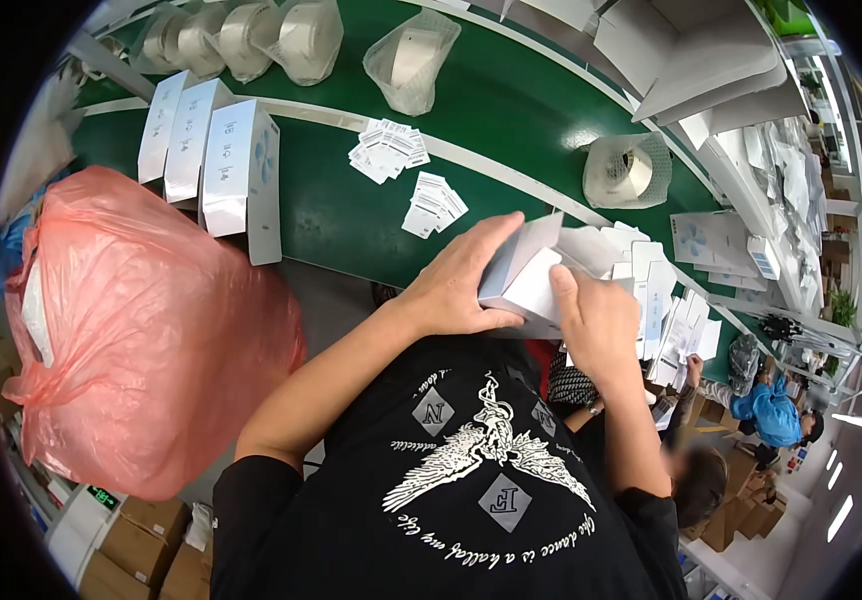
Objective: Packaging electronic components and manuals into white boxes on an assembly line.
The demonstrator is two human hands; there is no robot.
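A small white carton [518, 306] with its top flaps up is held just in front of my body. My left hand [459, 280] grips the carton's left side, thumb below and fingers along its far wall. On the right side my right hand [599, 318] is closed, its thumb pressing at the opening against a plain white piece [534, 283] inside. Its other fingers are partly hidden. Beyond the hands, two loose piles of printed labels, a farther one [389, 148] and a nearer one [435, 205], lie on the green bench [331, 200].
Upright white-blue boxes [236, 165] line the bench's left end. Bubble-wrapped rolls [308, 42] stand at the back. A large pink plastic bag [151, 330] bulges at my left. Many flat cartons [651, 280] are piled at right, near another person's hand [693, 370].
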